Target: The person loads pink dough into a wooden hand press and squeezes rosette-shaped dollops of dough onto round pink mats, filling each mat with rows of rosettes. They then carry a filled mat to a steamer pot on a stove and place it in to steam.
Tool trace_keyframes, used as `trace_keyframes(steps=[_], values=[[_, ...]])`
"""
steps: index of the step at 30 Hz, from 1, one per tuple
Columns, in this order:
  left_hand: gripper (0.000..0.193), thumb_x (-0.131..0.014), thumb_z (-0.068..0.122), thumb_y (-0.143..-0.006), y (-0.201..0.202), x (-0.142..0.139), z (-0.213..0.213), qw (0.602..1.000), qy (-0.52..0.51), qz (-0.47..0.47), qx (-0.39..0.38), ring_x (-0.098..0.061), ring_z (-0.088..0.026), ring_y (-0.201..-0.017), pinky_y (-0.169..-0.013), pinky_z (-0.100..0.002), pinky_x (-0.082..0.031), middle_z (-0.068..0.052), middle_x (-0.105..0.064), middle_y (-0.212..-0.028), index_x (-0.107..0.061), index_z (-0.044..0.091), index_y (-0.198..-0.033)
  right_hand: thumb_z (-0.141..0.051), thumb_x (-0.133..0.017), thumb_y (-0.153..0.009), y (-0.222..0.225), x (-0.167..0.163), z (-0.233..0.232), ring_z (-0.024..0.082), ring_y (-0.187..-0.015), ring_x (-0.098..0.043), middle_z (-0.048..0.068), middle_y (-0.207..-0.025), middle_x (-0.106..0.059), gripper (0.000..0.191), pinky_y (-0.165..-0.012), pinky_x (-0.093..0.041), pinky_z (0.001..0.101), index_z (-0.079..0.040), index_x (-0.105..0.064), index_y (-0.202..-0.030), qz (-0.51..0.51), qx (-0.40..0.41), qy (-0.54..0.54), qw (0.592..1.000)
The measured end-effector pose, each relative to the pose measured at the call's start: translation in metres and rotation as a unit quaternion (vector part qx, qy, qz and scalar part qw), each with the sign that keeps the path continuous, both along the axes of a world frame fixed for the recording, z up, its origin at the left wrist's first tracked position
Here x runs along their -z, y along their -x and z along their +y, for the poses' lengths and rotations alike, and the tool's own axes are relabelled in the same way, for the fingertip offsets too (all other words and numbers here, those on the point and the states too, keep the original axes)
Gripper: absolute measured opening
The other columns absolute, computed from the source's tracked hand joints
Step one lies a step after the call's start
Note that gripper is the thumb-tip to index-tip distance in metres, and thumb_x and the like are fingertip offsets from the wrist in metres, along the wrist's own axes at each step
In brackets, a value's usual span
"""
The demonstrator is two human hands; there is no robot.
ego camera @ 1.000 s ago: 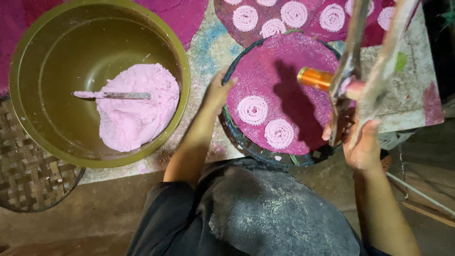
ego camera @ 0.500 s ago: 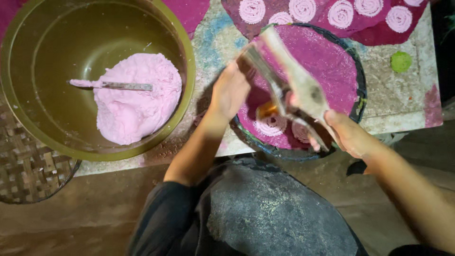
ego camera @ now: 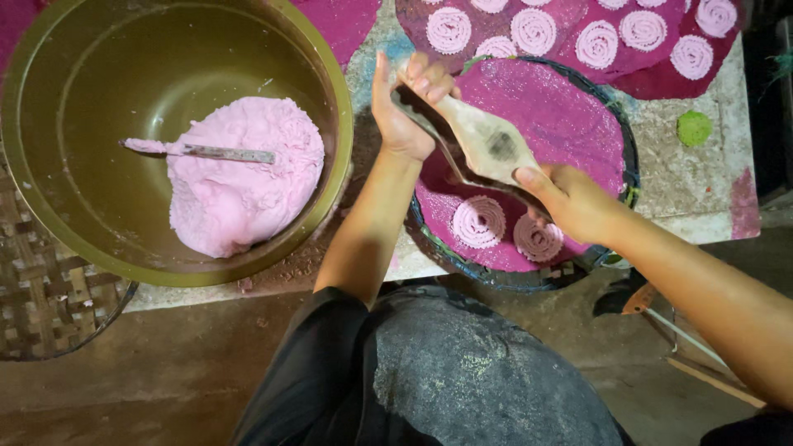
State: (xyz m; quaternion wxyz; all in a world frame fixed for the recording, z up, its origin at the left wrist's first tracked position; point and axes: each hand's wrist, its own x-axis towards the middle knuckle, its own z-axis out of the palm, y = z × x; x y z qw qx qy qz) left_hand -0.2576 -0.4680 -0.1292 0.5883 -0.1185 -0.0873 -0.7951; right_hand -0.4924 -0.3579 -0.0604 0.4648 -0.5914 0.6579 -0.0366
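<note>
Both of my hands hold a wooden dough press [ego camera: 483, 144] flat over a round tray covered with magenta cloth [ego camera: 578, 116]. My left hand [ego camera: 405, 107] grips the far end of its handles, and my right hand [ego camera: 570, 202] grips the near end. Two pink spiral coils of dough [ego camera: 479, 221] lie on the cloth just below the press. A large olive-green bowl [ego camera: 49, 223] at the left holds a mound of pink dough [ego camera: 239, 177] with a metal spoon [ego camera: 223, 154] stuck in it.
More pink spirals [ego camera: 533, 31] lie on magenta cloth at the top. A woven basket tray [ego camera: 41, 306] sits at the lower left. A small green lump [ego camera: 694, 128] rests on the grey slab at the right. My dark-clothed knees fill the bottom.
The press has swung down from upright at the right to lie flat over the tray. My left hand left the tray's rim and took hold of the press's handles.
</note>
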Motion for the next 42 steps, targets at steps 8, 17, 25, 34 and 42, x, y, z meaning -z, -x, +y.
trace_keyframes(steps=[8, 17, 25, 34, 42], values=[[0.048, -0.04, 0.059, -0.103, 0.001, -0.014, -0.021, 0.999, 0.026, -0.039, -0.029, -0.05, -0.015, -0.075, -0.087, -0.04, -0.048, 0.004, -0.044, -0.074, -0.048, 0.015, -0.085, -0.065, -0.036, -0.1, -0.002, -0.022, -0.016, 0.018, -0.063, -0.06, 0.007, -0.066, -0.063, 0.071, -0.064, -0.048, 0.0355, -0.002, -0.066, -0.084, 0.04, -0.036, 0.075, 0.996], [0.048, -0.037, 0.06, -0.103, 0.011, -0.013, -0.01, 0.999, -0.009, -0.031, -0.033, -0.051, -0.016, -0.074, -0.086, -0.04, -0.049, 0.003, -0.045, -0.074, -0.047, 0.017, -0.084, -0.063, -0.035, -0.098, 0.014, -0.044, -0.008, 0.021, -0.058, -0.061, 0.01, -0.062, -0.065, 0.073, -0.058, -0.048, 0.0385, -0.001, -0.067, -0.076, 0.058, -0.029, 0.044, 0.997], [0.05, -0.037, 0.061, -0.104, -0.009, -0.019, -0.028, 0.998, 0.024, -0.053, -0.036, -0.049, -0.015, -0.07, -0.083, -0.039, -0.05, 0.004, -0.044, -0.072, -0.047, 0.017, -0.084, -0.063, -0.035, -0.102, -0.007, -0.029, -0.013, 0.019, -0.057, -0.06, 0.008, -0.062, -0.061, 0.073, -0.058, -0.049, 0.0356, -0.001, -0.065, -0.079, -0.023, -0.027, 0.071, 0.997], [0.048, -0.038, 0.058, -0.102, 0.022, -0.017, -0.018, 0.996, -0.061, -0.049, -0.045, -0.048, -0.016, -0.068, -0.079, -0.038, -0.046, 0.004, -0.044, -0.069, -0.046, 0.016, -0.08, -0.062, -0.036, -0.1, 0.008, -0.05, -0.012, 0.019, -0.056, -0.06, 0.008, -0.061, -0.063, 0.072, -0.057, -0.049, 0.0363, 0.0, -0.065, -0.079, 0.052, -0.021, 0.067, 0.996], [0.047, -0.04, 0.06, -0.098, -0.018, -0.025, -0.022, 0.995, -0.044, -0.077, -0.036, -0.047, -0.017, -0.064, -0.076, -0.039, -0.044, 0.004, -0.042, -0.067, -0.046, 0.017, -0.079, -0.061, -0.036, -0.103, -0.015, -0.025, -0.011, 0.018, -0.056, -0.059, 0.008, -0.061, -0.061, 0.071, -0.056, -0.049, 0.0354, -0.002, -0.063, -0.074, -0.034, -0.034, 0.071, 0.996]])
